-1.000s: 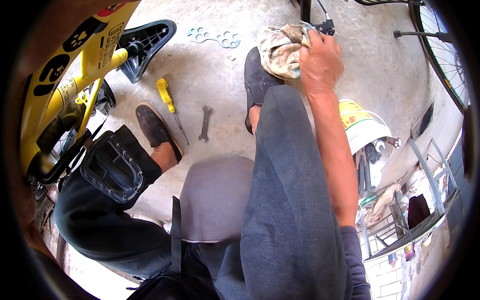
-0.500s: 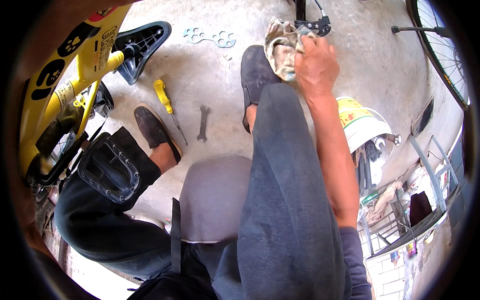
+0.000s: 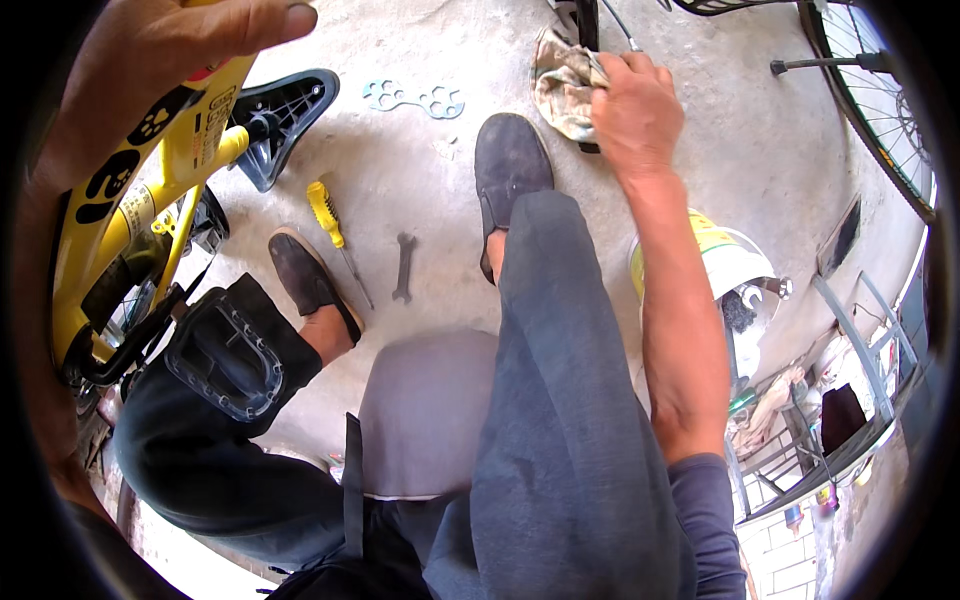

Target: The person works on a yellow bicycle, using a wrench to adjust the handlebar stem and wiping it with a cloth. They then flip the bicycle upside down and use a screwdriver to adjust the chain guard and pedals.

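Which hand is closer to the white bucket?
Right. The right hand, holding a cloth, is ahead and left of the bucket; the left hand is much farther left, by the yellow bike frame.

Pic is bright, w/ soft shadows on the floor (image 3: pixel 430 180); bottom L is overexposed to white. Corners are black, lines bend near rim.

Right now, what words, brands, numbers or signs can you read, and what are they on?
Yellow bicycle frame: bold dark lettering; wording not repeated here.
Black sticker on it: a pale paw print, no words.
Pale frame label: print too small to read.
Bucket: print too blurred to read.
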{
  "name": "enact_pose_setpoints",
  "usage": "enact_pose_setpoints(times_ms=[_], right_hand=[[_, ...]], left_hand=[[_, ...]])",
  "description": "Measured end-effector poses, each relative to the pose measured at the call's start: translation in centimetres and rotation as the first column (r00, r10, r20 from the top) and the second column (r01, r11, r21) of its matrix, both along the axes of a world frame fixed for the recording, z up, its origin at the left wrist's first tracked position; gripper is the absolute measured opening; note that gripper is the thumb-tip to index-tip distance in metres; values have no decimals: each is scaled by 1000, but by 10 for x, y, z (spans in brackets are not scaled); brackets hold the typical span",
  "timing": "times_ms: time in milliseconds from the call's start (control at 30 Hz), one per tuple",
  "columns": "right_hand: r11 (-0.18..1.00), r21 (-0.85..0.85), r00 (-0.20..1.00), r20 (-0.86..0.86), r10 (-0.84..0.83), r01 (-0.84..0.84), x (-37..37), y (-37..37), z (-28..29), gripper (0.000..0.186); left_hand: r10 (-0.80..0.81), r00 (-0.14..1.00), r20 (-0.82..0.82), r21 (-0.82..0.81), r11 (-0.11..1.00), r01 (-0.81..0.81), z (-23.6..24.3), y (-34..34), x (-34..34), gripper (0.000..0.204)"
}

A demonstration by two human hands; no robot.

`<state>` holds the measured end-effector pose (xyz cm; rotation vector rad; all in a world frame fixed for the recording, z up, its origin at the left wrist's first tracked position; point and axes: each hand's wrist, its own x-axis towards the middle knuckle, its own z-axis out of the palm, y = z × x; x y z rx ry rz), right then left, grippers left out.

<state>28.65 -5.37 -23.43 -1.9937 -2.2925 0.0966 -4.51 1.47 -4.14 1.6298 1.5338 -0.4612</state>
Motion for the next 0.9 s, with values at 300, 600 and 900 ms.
enact_pose_setpoints(times_ms=[300,600,900], right_hand=[[992,96,997,-21,-76,77,35,24,-7,31],[995,72,979,-197,-46,61,26,34,5,38],[989,148,985,-173,12,14,10,33,-18,41]], left_hand=[[-8,998,-67,356,934,31,-11,-3,-8,80],[4,998,-59,340,940,17,-7,-13,-2,79],[13,999,-32,329,944,-2,-6,-15,-1,78]])
